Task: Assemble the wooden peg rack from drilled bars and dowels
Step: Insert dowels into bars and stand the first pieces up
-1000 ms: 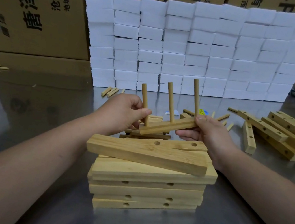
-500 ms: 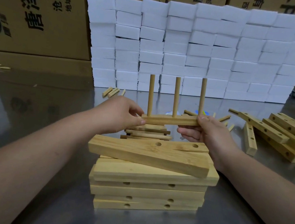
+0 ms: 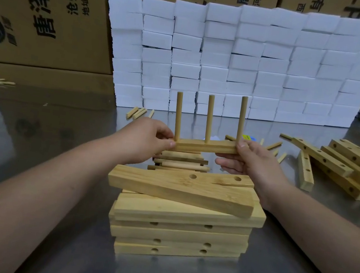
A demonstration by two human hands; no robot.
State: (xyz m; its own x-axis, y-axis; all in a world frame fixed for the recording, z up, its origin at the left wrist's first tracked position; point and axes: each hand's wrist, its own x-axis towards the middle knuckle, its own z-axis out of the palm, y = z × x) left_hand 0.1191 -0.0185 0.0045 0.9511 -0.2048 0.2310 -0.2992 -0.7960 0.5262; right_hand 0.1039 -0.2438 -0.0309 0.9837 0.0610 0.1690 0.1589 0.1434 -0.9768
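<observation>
1. Holding the pale rectangular drilled wooden bar (image 3: pixel 205 145) level above the table, the left hand (image 3: pixel 151 139) pinches one end between thumb and curled fingers. The right hand (image 3: pixel 254 160) clamps the opposite end in the same manner.
2. Three round light-wood dowels (image 3: pixel 209 118) stand upright in the top face of the bar, between the two grips. The rightmost dowel rises just beside the right thumb.
3. Directly below the gripped bar, a heap of loose wooden pegs (image 3: pixel 182 162) lies on the reflective steel table (image 3: pixel 46 140).
4. On the person's side of the grips, a stack of flat drilled boards (image 3: pixel 179 235) rests on the table. Its top board (image 3: pixel 181 188) lies skewed and tilted.
5. Outward of the right hand, and apart from it, lies a pile of thick drilled bars (image 3: pixel 341 168).
6. Beyond both grips, a wall of white foam blocks (image 3: pixel 253 65) stands in front of brown cardboard boxes (image 3: pixel 41 12).
</observation>
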